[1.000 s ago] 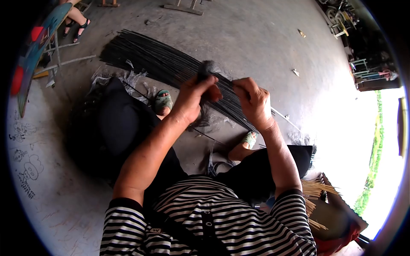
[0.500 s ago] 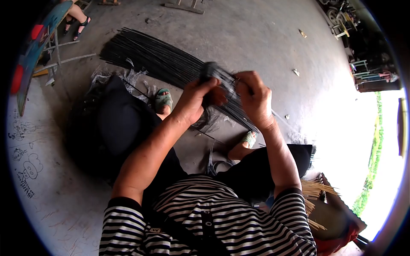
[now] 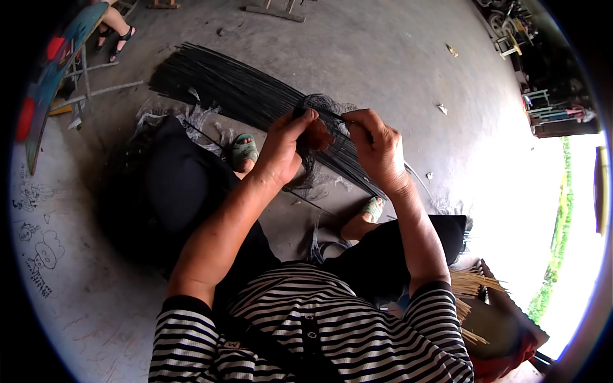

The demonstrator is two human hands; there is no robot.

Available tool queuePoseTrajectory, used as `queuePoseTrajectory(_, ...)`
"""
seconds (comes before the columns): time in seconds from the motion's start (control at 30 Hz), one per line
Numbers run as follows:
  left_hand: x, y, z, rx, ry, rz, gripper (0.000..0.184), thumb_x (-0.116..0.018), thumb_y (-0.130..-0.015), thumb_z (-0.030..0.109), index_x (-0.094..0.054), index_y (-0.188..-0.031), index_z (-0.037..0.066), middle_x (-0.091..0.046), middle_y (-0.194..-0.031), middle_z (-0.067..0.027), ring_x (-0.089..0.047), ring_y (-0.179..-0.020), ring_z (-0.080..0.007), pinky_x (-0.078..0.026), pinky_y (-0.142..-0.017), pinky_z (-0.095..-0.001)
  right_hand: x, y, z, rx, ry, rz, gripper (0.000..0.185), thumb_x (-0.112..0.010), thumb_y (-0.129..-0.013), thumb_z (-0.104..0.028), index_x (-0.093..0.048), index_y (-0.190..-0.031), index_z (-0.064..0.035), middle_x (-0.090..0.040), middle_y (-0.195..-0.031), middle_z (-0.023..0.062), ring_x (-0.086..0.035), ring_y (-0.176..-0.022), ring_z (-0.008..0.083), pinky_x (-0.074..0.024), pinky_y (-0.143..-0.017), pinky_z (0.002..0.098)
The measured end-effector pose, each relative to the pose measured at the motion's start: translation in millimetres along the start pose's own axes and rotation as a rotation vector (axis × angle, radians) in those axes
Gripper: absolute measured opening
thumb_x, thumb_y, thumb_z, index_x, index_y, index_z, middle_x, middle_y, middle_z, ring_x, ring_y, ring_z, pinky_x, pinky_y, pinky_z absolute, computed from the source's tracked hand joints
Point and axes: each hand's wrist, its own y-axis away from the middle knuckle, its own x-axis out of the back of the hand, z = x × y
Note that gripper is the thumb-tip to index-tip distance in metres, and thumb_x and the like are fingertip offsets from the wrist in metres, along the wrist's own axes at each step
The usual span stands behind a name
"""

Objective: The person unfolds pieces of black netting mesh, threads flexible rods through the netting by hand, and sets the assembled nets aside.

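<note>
Black netting [image 3: 321,102] is stretched between my two hands, above a bundle of long black rods [image 3: 223,80] on the floor. My left hand [image 3: 284,143] is closed on the netting's left side, thumb pressed on top. A reddish-brown patch beside that thumb may be my fingers behind the mesh; I cannot tell. My right hand [image 3: 378,148] pinches the right end of a dark strand or edge of the netting between thumb and forefinger. Loose mesh hangs below, between my hands.
Clear plastic scraps [image 3: 191,118] lie near my left sandal [image 3: 244,152]. A black-covered mass [image 3: 182,175] sits at my left. Pale thin sticks [image 3: 469,284] lie at lower right. Another person's legs [image 3: 118,29] and a folding table [image 3: 67,48] are at upper left.
My right hand has shifted slightly left and down. The netting was blurred and bunched; now it shows a spread, rounded top and a taut dark strand between my hands.
</note>
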Motion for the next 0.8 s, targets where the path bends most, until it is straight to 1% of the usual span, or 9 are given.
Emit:
queuePoseTrajectory(0.03,0,0,1,0.0,0.016,-0.002,0.013,-0.06,-0.089,0.019,-0.06,-0.089,0.007,-0.061,-0.075,-0.0041,-0.06,-0.068,-0.017,-0.049,-0.064,-0.031,0,-1,-1,0.02,0.001,0.007,0.013,-0.061,-0.08,-0.003,-0.061,-0.092,-0.0084,-0.064,-0.075,0.0121,-0.064,-0.064,0.0276,-0.0499,-0.055,0.0335)
queuePoseTrajectory(0.13,-1,1,4,-0.031,0.028,0.012,0.014,-0.059,-0.089,0.02,-0.059,-0.088,0.006,-0.062,-0.074,-0.005,-0.061,-0.067,-0.0184,-0.051,-0.063,-0.0319,-1,0,3,-0.004,0.026,-0.019,0.017,-0.061,-0.08,-0.003,-0.062,-0.096,-0.0092,-0.065,-0.077,0.0112,-0.065,-0.066,0.0273,-0.0503,-0.056,0.0341)
queuePoseTrajectory(0.23,4,-2,7,-0.091,0.036,0.029,0.014,-0.059,-0.09,0.021,-0.059,-0.088,0.007,-0.061,-0.073,-0.0049,-0.061,-0.066,-0.0186,-0.051,-0.063,-0.0319,2,0,6,0.117,0.026,0.009,0.024,-0.062,-0.079,-0.002,-0.063,-0.101,-0.0117,-0.065,-0.078,0.0089,-0.064,-0.066,0.0261,-0.0504,-0.056,0.0342)
queuePoseTrajectory(0.33,2,-2,12,-0.117,0.036,0.053,0.014,-0.058,-0.091,0.021,-0.059,-0.088,0.007,-0.06,-0.072,-0.004,-0.062,-0.068,-0.0182,-0.049,-0.062,-0.0299,6,4,11,0.12,0.117,-0.082,0.029,-0.062,-0.079,-0.002,-0.064,-0.105,-0.0146,-0.064,-0.078,0.0069,-0.063,-0.065,0.0247,-0.0505,-0.056,0.0339)
queuePoseTrajectory(0.43,1,-1,13,-0.121,0.023,0.036,0.015,-0.058,-0.091,0.022,-0.059,-0.088,0.007,-0.06,-0.072,-0.0037,-0.062,-0.068,-0.0182,-0.048,-0.061,-0.0287,5,5,12,0.14,0.137,-0.065,0.03,-0.062,-0.079,-0.002,-0.064,-0.106,-0.0157,-0.062,-0.075,0.0067,-0.062,-0.062,0.0242,-0.0502,-0.055,0.0337)
queuePoseTrajectory(0.53,0,0,12,-0.124,0.015,0.022,0.015,-0.059,-0.09,0.022,-0.058,-0.088,0.007,-0.06,-0.072,-0.0036,-0.062,-0.069,-0.0183,-0.048,-0.061,-0.0284,3,6,19,0.189,0.167,-0.075,0.03,-0.062,-0.08,-0.002,-0.064,-0.107,-0.0143,-0.063,-0.076,0.0072,-0.063,-0.062,0.0249,-0.0505,-0.056,0.033)
queuePoseTrajectory(0.63,0,0,7,-0.08,0.011,0.027,0.016,-0.06,-0.089,0.023,-0.059,-0.088,0.007,-0.06,-0.073,-0.0038,-0.062,-0.068,-0.0184,-0.048,-0.062,-0.0296,1,7,13,0.098,0.07,-0.058,0.03,-0.061,-0.08,-0.001,-0.063,-0.108,-0.0122,-0.063,-0.076,0.0082,-0.063,-0.062,0.0254,-0.0508,-0.056,0.0322)
queuePoseTrajectory(0.73,1,1,-4,0.024,-0.002,0.027,0.016,-0.062,-0.088,0.023,-0.06,-0.089,0.008,-0.062,-0.076,-0.0046,-0.063,-0.068,-0.0186,-0.048,-0.062,-0.031,-2,4,2,-0.052,-0.154,0.021,0.032,-0.054,-0.082,0.008,-0.062,-0.109,-0.0068,-0.061,-0.073,0.0047,-0.059,-0.062,0.0135,-0.0476,-0.059,0.0246)
queuePoseTrajectory(0.8,-8,6,-3,0.088,-0.056,0.013,0.016,-0.063,-0.087,0.024,-0.06,-0.089,0.008,-0.064,-0.078,-0.0052,-0.063,-0.067,-0.0187,-0.048,-0.063,-0.0316,0,1,-1,-0.017,-0.212,0.055,0.032,-0.054,-0.082,0.009,-0.062,-0.109,-0.0062,-0.058,-0.071,0.003,-0.056,-0.061,0.0118,-0.0468,-0.059,0.0239)
